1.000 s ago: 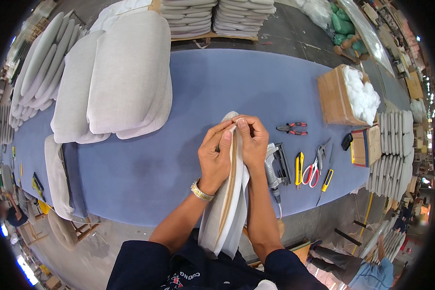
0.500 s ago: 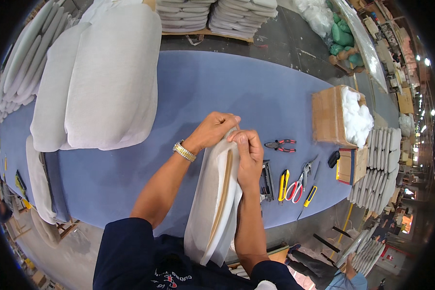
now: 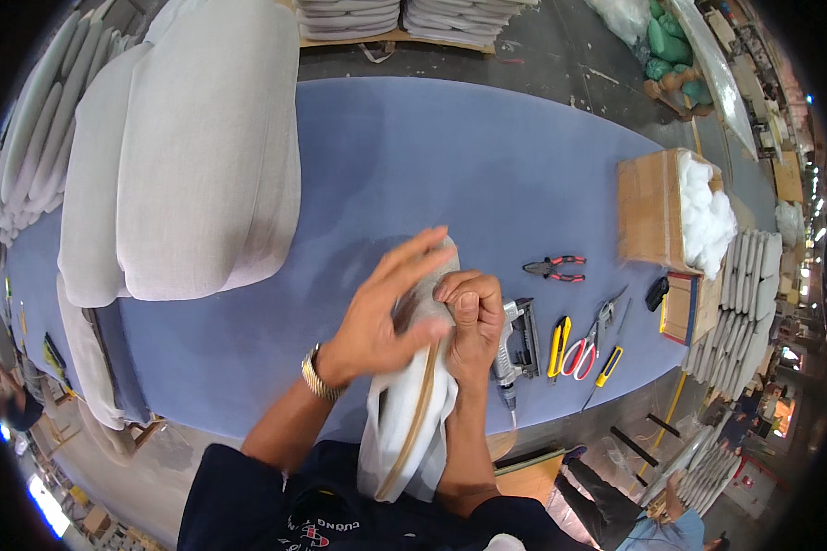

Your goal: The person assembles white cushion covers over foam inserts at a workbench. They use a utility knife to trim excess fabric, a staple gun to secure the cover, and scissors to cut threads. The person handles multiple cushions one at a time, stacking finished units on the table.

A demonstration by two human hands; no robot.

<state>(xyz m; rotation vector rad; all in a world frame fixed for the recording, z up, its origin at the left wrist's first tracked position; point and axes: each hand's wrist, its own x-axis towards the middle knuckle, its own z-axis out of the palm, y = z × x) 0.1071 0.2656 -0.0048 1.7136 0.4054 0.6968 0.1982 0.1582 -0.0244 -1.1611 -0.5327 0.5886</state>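
Note:
A padded panel (image 3: 395,413) stands on edge in front of me, leaning back against my body. Along its edge runs a bare wooden strip (image 3: 419,404) with white padding beside it, and light grey fabric (image 3: 423,301) covers its far end. My right hand (image 3: 473,321) is closed on the fabric by that end, thumb bent over it. Open and slightly blurred, my left hand (image 3: 377,317) lies against the panel's left side, fingers stretched forward and thumb apart. A staple gun (image 3: 521,340) rests just right of my right hand.
On the blue table (image 3: 386,138) lie pliers (image 3: 553,267), a yellow cutter (image 3: 559,346), scissors (image 3: 583,354) and a yellow-handled tool (image 3: 608,365). A carton (image 3: 651,211) of white stuffing stands right. Grey cushions (image 3: 202,156) are piled left. Another person (image 3: 652,523) is at lower right.
My left hand has let go of the fabric at the far end and opened out along the panel's left side. My right hand keeps its hold. The view has shifted, showing more of the staple gun.

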